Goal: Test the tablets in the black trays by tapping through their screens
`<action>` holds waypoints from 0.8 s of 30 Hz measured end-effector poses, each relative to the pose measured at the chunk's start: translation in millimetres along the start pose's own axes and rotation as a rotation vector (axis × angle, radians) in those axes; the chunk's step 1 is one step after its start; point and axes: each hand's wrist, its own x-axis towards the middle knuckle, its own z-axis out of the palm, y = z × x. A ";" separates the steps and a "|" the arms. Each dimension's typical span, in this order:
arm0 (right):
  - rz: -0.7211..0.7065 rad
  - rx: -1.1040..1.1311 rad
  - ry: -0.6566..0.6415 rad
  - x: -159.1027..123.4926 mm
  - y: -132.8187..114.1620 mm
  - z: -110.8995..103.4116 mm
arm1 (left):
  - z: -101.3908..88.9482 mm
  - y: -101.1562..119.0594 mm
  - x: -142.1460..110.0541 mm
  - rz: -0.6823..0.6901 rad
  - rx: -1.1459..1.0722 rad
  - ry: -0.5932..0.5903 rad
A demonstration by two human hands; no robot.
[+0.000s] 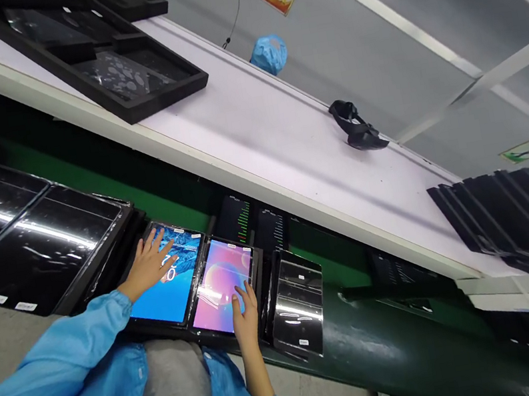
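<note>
Two lit tablets lie side by side in a black tray in front of me. The left tablet (159, 305) shows a blue picture with white lettering. My left hand (150, 266) rests over its upper part, fingers spread, covering some of the screen. The right tablet (222, 266) shows a pink and purple picture. Over its lower right side is my right hand (245, 313), thumb and fingers apart, holding nothing. Whether its fingertips touch the glass I cannot tell. Small white labels sit along the tops of both tablets.
Stacks of dark film-covered screens (44, 248) stand at left, with a smaller dark stack (298, 304) at right. A white shelf (279, 135) crosses above, holding black foam trays (167, 102), a black strap (358, 127) and a row of dark panels (515, 210). Green bench surface (369, 336) lies right.
</note>
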 end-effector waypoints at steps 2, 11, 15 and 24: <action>0.036 0.027 0.036 -1.9 5.7 -4.6 | -9.0 -8.2 -5.6 0.066 0.000 -0.057; -0.184 0.037 -0.207 35.2 -52.4 19.9 | -26.0 -43.2 -152.3 -0.065 -0.031 0.197; -0.373 -0.094 -0.349 98.1 -98.4 56.8 | -11.7 -40.3 -179.4 -0.329 0.015 0.168; -0.384 -0.304 -0.576 168.5 -130.2 95.9 | -10.5 -22.4 -178.6 -0.522 -0.134 0.103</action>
